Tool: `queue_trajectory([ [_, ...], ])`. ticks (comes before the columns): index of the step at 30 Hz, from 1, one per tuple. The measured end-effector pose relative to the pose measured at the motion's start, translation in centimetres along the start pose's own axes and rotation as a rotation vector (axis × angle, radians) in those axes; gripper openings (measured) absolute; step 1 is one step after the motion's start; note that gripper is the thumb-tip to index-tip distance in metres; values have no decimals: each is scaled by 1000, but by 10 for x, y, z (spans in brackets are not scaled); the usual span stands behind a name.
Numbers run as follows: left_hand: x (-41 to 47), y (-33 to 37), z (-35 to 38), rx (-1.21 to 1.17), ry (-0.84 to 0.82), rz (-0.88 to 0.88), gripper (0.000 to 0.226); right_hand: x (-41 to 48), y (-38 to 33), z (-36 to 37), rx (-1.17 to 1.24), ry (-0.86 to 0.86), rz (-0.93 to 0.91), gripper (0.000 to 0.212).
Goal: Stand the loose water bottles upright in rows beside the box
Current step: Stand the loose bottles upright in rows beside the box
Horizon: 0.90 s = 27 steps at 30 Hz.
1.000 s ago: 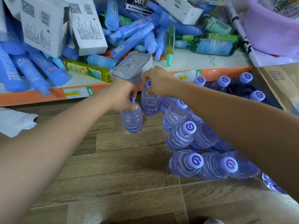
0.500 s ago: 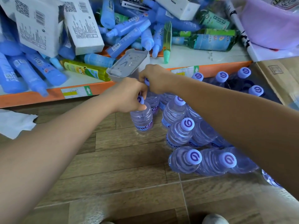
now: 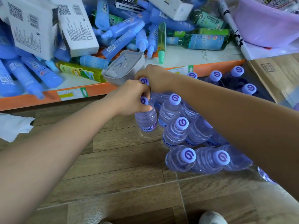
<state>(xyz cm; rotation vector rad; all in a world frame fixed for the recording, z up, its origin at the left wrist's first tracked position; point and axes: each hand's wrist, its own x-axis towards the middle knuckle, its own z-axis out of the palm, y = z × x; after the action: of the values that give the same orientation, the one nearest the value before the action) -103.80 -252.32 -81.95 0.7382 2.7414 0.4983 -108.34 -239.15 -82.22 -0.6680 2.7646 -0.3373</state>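
Clear water bottles with purple caps stand in rows (image 3: 175, 131) on the wooden floor, left of a cardboard box (image 3: 275, 73). My left hand (image 3: 131, 97) grips the neck of an upright bottle (image 3: 146, 118) at the left edge of the group. My right hand (image 3: 155, 79) holds the cap end of another bottle (image 3: 144, 81) just behind it, its body mostly hidden by both hands. More capped bottles (image 3: 216, 75) stand further back by the box.
A low orange-edged shelf (image 3: 48, 94) holds a heap of blue tubes, green bottles and white cartons. A grey plastic lid (image 3: 123, 66) overhangs its edge just above my hands. White paper (image 3: 14, 126) lies on the floor at left. My shoe (image 3: 212, 217) shows at the bottom.
My left hand has carried its bottle to the right, up against the standing group. My right hand stays on the bottle behind it.
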Motion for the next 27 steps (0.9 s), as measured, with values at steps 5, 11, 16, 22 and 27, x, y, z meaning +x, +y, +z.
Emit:
queue_trajectory([
  [5,3,11,8,34,4,10,25,-7,8,-2,41,67,15,37],
  [11,9,19,14,-68,83,-112,32,-10,18,-9,100,187,50,38],
  [16,8,21,24,-70,98,-138,40,-12,24,-7,121,211,62,38],
  [22,13,20,24,-8,39,-158,47,-8,25,-5,154,240,82,35],
  [27,26,21,7,40,-278,-224,53,-9,24,-3,170,295,121,31],
])
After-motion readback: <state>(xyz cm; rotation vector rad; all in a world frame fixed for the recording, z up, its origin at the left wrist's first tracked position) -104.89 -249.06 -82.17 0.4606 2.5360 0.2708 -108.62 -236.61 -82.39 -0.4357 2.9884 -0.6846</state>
